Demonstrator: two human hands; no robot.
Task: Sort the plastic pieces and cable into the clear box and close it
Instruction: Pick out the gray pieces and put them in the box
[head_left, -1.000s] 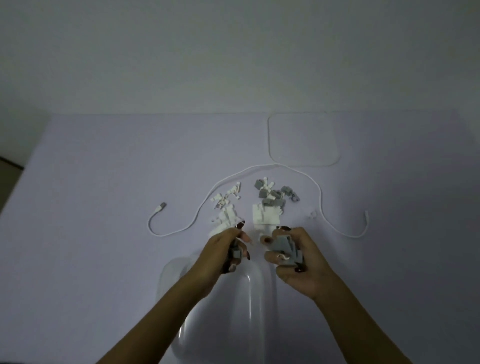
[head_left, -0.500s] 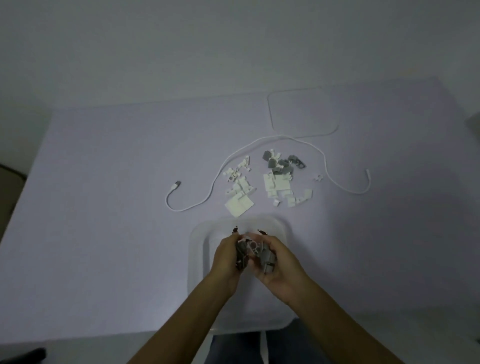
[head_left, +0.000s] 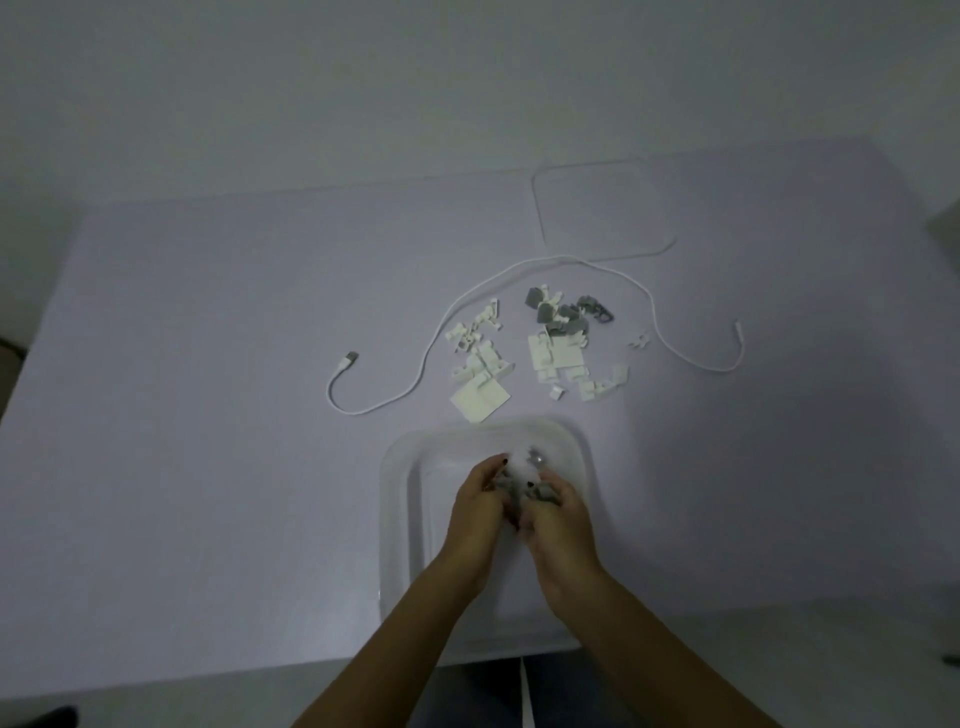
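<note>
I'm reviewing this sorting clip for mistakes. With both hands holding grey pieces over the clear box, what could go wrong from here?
1. The hands, left and right, hold the grey pieces together; letting go loosely may bounce some out of the clear box.
2. The box overhangs the table's near edge, so pressing down might tip it.
3. The cable loops around the remaining pieces; pulling it could scatter them.

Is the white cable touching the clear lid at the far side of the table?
Cannot tell. In the head view the cable's top arc runs right along the lid's near edge, with no plain gap and no plain overlap.
</note>
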